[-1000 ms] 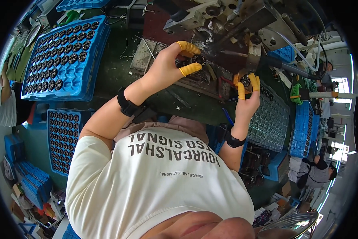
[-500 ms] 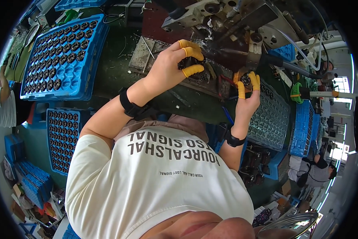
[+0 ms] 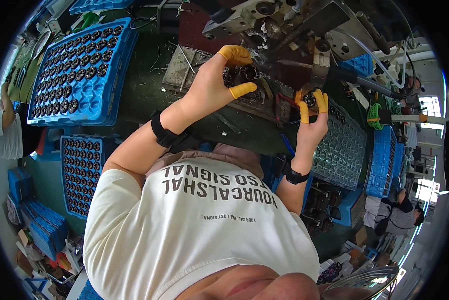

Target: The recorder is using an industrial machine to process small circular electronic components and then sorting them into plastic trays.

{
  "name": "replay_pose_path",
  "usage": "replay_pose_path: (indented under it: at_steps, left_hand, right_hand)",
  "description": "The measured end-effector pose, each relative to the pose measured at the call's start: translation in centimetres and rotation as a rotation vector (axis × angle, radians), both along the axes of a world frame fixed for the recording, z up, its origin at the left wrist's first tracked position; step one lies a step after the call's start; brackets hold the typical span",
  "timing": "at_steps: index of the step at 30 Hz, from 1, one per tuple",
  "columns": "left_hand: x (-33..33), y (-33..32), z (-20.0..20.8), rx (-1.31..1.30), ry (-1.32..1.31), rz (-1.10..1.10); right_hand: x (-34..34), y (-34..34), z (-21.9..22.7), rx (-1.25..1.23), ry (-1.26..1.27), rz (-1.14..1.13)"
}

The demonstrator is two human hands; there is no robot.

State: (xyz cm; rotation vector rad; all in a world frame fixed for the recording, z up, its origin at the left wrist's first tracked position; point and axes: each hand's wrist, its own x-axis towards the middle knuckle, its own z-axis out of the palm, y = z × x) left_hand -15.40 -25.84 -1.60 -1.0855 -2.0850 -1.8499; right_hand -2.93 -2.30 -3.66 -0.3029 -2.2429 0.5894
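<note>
In gloved yellow fingertips, my left hand (image 3: 215, 79) reaches to the machine bed with thumb and fingers spread apart. Between them is a dark round part (image 3: 247, 75) seated under the machine head, and the fingers look clear of it. Farther right, my right hand (image 3: 313, 122), also in yellow finger covers, pinches a small dark ring-shaped part (image 3: 310, 100) between thumb and fingers. The metal machine (image 3: 284, 30) stands just beyond both hands.
A blue tray (image 3: 92, 102) with rows of dark round parts lies at left, and a second filled blue tray (image 3: 99, 160) sits lower. A clear tray (image 3: 342, 155) is at right. Red-handled pliers (image 3: 286, 100) lie between my hands. Other people are at both sides.
My left hand has opened, its fingers and thumb spreading away from the dark round part. My right hand keeps its pinch and has hardly moved.
</note>
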Motion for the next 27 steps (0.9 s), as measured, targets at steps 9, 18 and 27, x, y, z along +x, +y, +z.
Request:
replay_pose_path:
  at_steps: [9, 18, 27]
  left_hand:
    - [-0.5, -9.5, 0.7, -0.167, 0.073, 0.321]
    - [-1.5, -28.8, -2.1, -0.845, 0.354, 0.899]
    - [-2.7, -30.6, -3.2, -0.876, 0.235, 0.961]
  right_hand:
    - [0.2, 0.2, 0.0, 0.201, -0.022, -0.012]
    - [4.9, 9.0, 3.1, -0.223, -0.227, -0.16]
    - [5.3, 17.2, -4.1, -0.49, -0.412, -0.075]
